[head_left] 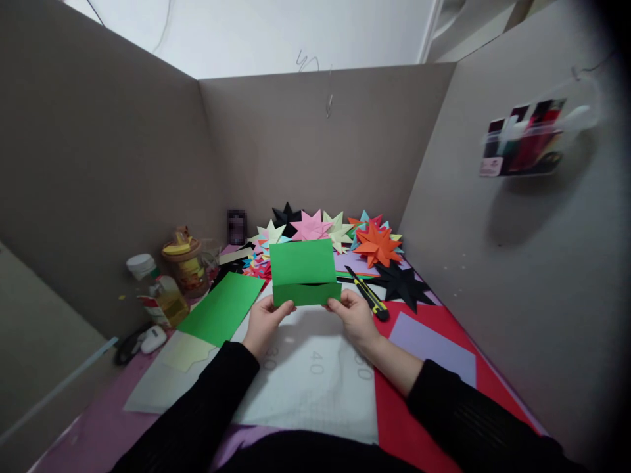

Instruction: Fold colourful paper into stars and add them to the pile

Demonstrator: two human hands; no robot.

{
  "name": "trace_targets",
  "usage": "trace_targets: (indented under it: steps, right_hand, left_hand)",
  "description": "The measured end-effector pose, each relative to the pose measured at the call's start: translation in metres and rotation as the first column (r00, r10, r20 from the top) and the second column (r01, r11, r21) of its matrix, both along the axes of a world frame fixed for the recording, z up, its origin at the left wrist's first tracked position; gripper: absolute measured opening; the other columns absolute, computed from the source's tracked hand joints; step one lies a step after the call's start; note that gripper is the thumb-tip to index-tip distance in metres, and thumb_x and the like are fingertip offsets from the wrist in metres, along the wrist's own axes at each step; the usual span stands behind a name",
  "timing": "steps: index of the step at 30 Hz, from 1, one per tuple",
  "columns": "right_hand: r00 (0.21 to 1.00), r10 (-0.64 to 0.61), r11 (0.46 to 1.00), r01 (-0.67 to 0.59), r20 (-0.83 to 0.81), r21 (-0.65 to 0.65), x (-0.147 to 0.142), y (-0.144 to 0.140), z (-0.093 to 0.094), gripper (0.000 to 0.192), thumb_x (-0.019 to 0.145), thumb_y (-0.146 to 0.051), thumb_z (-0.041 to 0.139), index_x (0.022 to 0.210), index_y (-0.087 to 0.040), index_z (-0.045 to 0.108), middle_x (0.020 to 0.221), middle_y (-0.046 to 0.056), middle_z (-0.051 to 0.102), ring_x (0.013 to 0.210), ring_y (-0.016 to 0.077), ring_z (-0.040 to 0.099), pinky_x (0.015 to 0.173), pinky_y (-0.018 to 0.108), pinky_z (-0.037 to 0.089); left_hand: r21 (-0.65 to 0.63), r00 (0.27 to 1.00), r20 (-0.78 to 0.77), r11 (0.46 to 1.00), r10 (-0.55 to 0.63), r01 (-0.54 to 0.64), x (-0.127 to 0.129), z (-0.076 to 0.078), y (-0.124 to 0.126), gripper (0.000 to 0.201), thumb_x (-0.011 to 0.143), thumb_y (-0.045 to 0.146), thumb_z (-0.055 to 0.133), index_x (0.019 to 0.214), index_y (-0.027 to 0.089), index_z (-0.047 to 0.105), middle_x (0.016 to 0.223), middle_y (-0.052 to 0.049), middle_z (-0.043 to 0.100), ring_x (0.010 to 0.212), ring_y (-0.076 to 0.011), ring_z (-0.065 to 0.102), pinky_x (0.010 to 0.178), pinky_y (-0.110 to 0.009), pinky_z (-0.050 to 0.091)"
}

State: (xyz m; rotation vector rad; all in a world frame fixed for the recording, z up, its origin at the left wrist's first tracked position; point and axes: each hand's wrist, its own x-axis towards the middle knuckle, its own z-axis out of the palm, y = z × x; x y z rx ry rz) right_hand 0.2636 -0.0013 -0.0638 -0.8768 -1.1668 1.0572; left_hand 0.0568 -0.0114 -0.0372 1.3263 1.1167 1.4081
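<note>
Partitions [296,151] edge three sides; left hand [265,322], right hand [355,318] pinching folded green paper [303,264].

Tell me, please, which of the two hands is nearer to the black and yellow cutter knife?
Right. The right hand is just left of the cutter knife; the left hand is farther away, at the left end of the folded green paper.

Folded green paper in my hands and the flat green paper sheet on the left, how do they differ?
The folded green paper is held by the left hand and right hand; the flat green paper sheet lies untouched. The folded paper has a lower flap; the flat sheet shows no fold. Both are green.
</note>
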Motion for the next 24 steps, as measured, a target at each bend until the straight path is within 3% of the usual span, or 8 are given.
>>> trace_targets:
  steps: [5,11,14,17,21,24]
  right_hand:
    - [0.997,-0.053,0.998,0.051,-0.054,-0.031,-0.002,0.004,-0.005,0.040,0.065,-0.043,0.075,0.064,-0.023,0.041,0.055,-0.004,0.060,0.056,0.0161,0.061,0.061,0.031,0.050]
    - [0.993,-0.089,0.995,0.085,-0.079,-0.047,-0.003,0.006,-0.004,0.041,0.063,-0.039,0.076,0.067,-0.023,0.039,0.051,-0.007,0.055,0.052,0.0136,0.059,0.055,0.026,0.047]
    - [0.993,-0.082,0.995,0.077,-0.090,-0.064,-0.001,0.006,-0.002,0.040,0.063,-0.035,0.076,0.081,-0.023,0.043,0.053,-0.010,0.053,0.049,0.0115,0.056,0.052,0.023,0.043]
    - [0.999,-0.033,0.998,0.032,-0.021,-0.050,0.002,0.007,-0.002,0.035,0.066,-0.035,0.073,0.087,-0.022,0.049,0.058,-0.008,0.057,0.051,0.0108,0.055,0.054,0.024,0.042]
    - [0.992,0.029,0.999,-0.025,0.122,-0.027,0.005,0.008,-0.006,0.023,0.069,-0.034,0.069,0.074,-0.019,0.052,0.058,-0.005,0.056,0.052,0.0107,0.051,0.053,0.024,0.039]
    - [0.986,0.043,0.999,-0.041,0.159,-0.013,0.005,0.009,-0.010,0.023,0.071,-0.033,0.068,0.081,-0.020,0.053,0.058,-0.005,0.055,0.052,0.0114,0.051,0.051,0.024,0.038]
  left_hand:
    - [-0.079,0.996,0.076,0.995,-0.048,0.054,0.002,-0.007,0.004,0.029,0.063,0.035,0.077,0.071,0.014,0.059,0.066,-0.004,0.069,0.066,-0.0190,0.067,0.064,-0.028,0.049]
    - [-0.088,0.981,0.186,0.994,-0.052,0.069,0.005,-0.008,0.003,0.041,0.066,0.033,0.075,0.071,0.020,0.036,0.054,0.008,0.054,0.065,-0.0177,0.069,0.058,-0.022,0.047]
    - [-0.111,0.978,0.203,0.991,-0.045,0.069,0.006,-0.007,0.002,0.041,0.071,0.034,0.070,0.092,0.022,0.037,0.060,0.008,0.058,0.062,-0.0155,0.068,0.059,-0.022,0.048]
    - [-0.132,0.980,0.181,0.985,-0.082,0.106,0.005,-0.008,0.004,0.054,0.073,0.033,0.067,0.115,0.020,0.034,0.069,0.004,0.063,0.064,-0.0139,0.067,0.061,-0.023,0.048]
    - [-0.106,0.981,0.101,0.979,-0.163,0.174,0.004,-0.012,0.008,0.046,0.071,0.033,0.068,0.108,0.015,0.046,0.072,0.001,0.061,0.061,-0.0114,0.061,0.057,-0.021,0.045]
    - [-0.066,0.987,0.040,0.985,-0.155,0.157,0.004,-0.013,0.008,0.041,0.072,0.034,0.067,0.104,0.015,0.048,0.073,0.001,0.060,0.059,-0.0101,0.059,0.056,-0.021,0.044]
